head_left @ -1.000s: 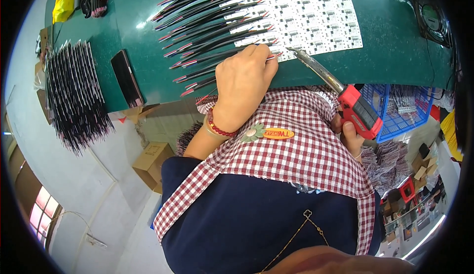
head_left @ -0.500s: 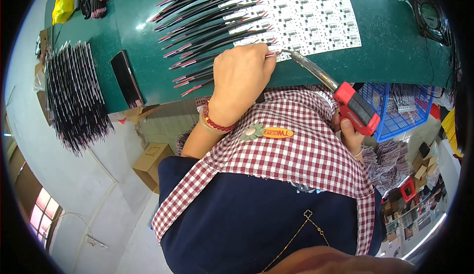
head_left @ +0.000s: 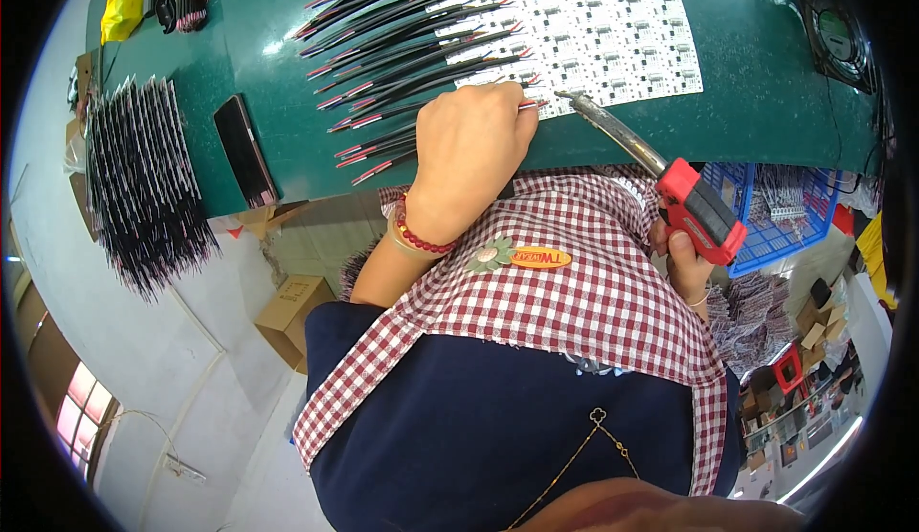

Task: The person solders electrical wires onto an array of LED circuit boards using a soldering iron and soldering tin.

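Observation:
My left hand [head_left: 471,154] rests on the near edge of the green table [head_left: 766,101], pinching a thin red and black wire [head_left: 529,104] against a white panel of small circuit boards [head_left: 593,15]. My right hand [head_left: 684,259] grips the red handle of a soldering iron [head_left: 704,211]. Its metal tip [head_left: 565,97] points at the wire end by the panel's near edge. A fan of red and black wires [head_left: 412,29] lies over the panel's left side.
A dark phone [head_left: 246,152] lies on the table at left, beside a big bundle of black wires [head_left: 144,178]. A round black device [head_left: 838,29] sits at the table's right. A blue basket [head_left: 775,221] is under the table; cardboard boxes [head_left: 292,312] stand on the floor.
The soldering iron has swung its tip up and left toward the wire end. My left hand shifted slightly along the panel's edge, still pinching the wire.

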A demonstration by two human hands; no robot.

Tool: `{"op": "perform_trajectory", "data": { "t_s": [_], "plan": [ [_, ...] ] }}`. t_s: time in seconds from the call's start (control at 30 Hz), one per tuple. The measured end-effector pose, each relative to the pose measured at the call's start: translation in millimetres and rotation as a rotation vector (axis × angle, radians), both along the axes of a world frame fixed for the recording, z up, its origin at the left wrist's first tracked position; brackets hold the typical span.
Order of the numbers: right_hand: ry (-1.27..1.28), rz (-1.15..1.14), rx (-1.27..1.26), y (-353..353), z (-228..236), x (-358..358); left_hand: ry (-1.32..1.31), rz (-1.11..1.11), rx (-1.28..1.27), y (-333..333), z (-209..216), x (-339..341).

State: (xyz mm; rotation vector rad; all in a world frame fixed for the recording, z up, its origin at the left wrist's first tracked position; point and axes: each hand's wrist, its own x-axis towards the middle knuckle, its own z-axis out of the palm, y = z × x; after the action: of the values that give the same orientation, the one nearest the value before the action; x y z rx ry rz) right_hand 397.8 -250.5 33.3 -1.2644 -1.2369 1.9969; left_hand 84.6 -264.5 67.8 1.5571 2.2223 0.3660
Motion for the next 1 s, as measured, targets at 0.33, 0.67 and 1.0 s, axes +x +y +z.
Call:
{"op": "perform_trajectory", "data": {
  "t_s": [0.33,0.67,1.0],
  "plan": [
    [-0.140,0.124,0.191,1,-7,2,0.000,0.000,0.010,1,-1,0],
    [0.057,-0.032,0.094,10,16,-26,0.024,-0.021,-0.022,0,1,0],
    [0.004,0.016,0.002,1,18,-19,-0.052,-0.059,0.019,-1,2,-3]
  ]
}}
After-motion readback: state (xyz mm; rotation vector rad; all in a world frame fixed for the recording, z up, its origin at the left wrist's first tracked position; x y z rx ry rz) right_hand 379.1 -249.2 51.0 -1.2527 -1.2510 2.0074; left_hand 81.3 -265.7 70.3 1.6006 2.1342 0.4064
